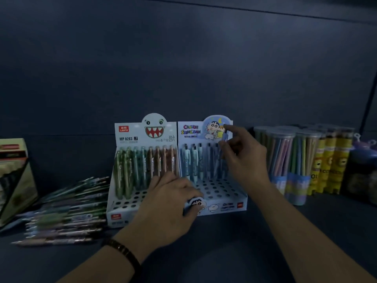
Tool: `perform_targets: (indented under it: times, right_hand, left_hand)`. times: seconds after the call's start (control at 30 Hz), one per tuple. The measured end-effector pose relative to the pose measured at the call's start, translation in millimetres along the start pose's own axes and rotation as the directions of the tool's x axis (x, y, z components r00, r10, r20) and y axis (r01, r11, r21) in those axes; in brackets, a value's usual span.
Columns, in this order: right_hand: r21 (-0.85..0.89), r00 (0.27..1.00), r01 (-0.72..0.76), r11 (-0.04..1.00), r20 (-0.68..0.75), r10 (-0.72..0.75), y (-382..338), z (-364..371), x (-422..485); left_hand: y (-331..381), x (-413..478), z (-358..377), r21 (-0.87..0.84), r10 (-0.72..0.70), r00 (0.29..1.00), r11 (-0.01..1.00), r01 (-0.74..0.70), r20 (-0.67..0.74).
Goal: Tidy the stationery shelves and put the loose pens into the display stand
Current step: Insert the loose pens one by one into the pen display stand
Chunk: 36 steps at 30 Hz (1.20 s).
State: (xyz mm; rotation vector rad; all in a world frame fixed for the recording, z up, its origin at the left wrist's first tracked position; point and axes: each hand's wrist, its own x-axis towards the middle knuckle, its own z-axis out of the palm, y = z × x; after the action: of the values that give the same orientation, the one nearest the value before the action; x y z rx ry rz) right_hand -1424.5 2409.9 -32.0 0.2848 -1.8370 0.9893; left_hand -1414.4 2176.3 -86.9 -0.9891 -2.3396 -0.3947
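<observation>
A pen (225,136) is pinched upright between the thumb and fingertips (234,129) of the right hand (244,158), tip down. It is held at about 1 o'clock over the blue stand (228,207), level with the header card and above the back row. It is judged to be kept vertical so that it can be dropped straight into a hole. The fingers (191,193) of the left hand (173,198) are curled over the stand's front lip at about 7 o'clock and grip it, probably so that the light card box is kept from sliding while the pen goes in.

Only the rear rows of the blue stand are filled; the front holes are seen open. The white stand (126,137), touching it at 9 o'clock, is likewise filled at the back only. The loose pens (67,217) are heaped on the shelf (224,252) further out at 9 o'clock, within the left hand's reach, so much of the task is judged to remain. Tubs (285,160) of pencils are stood at 3 o'clock.

The pen's lower end is covered by the right hand, so the hole aimed at cannot be told. The left fingertips are hidden behind the lip. A box (14,180) at 9 o'clock is cut off by the frame edge. The pen prints are lost in the dim light.
</observation>
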Motion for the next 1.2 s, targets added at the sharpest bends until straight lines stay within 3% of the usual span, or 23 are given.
perform_targets:
  times: [0.53, 0.8, 1.2]
  right_hand:
    - [-0.055, 0.997, 0.001, 0.998, 0.078, 0.003, 3.8, 8.0, -2.8]
    - [-0.213, 0.989, 0.027, 0.977, 0.145, 0.004, 5.9, 10.4, -6.4]
    - [-0.252, 0.985, 0.022, 0.967, 0.172, 0.022, 0.5, 8.0, -11.5]
  left_hand:
    - [-1.1, -3.3, -5.6, -0.039, -0.009, 1.0, 0.999, 0.009, -0.013]
    - [-0.9, -3.1, -7.2, -0.039, -0.008, 1.0, 0.999, 0.008, 0.009]
    - [-4.8, -4.5, -7.7, -0.092, 0.019, 1.0, 0.996, -0.02, -0.012]
